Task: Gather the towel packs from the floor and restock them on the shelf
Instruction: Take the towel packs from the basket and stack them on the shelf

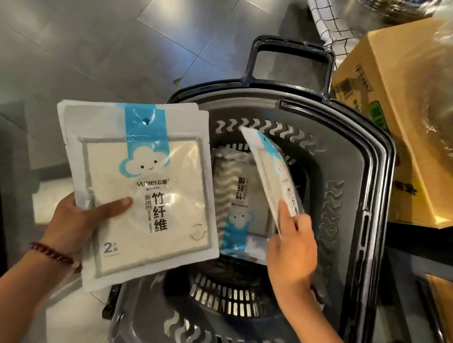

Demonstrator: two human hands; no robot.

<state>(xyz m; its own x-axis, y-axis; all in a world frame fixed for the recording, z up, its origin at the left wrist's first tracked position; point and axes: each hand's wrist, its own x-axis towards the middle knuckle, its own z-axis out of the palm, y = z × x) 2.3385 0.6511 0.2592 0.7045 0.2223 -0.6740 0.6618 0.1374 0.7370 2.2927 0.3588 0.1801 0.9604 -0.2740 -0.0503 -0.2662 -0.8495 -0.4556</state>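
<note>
Lifting the tilted towel pack [273, 172] clear of the grey shopping basket [353, 180] looks like the step in hand: the right hand [290, 252] pinches its lower edge, while the left hand [83, 215] grips a stack of packs [141, 192], thumb across the front. Raise it straight past the rim, then lay it squarely on the stack, edges aligned. One more pack [234, 198] lies in the basket.

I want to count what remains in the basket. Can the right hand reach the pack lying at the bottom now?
Probably not yet: the right hand already grips a tilted pack above the basket, so its fingers are occupied. Otherwise the bottom pack lies uncovered, directly beneath.
</note>
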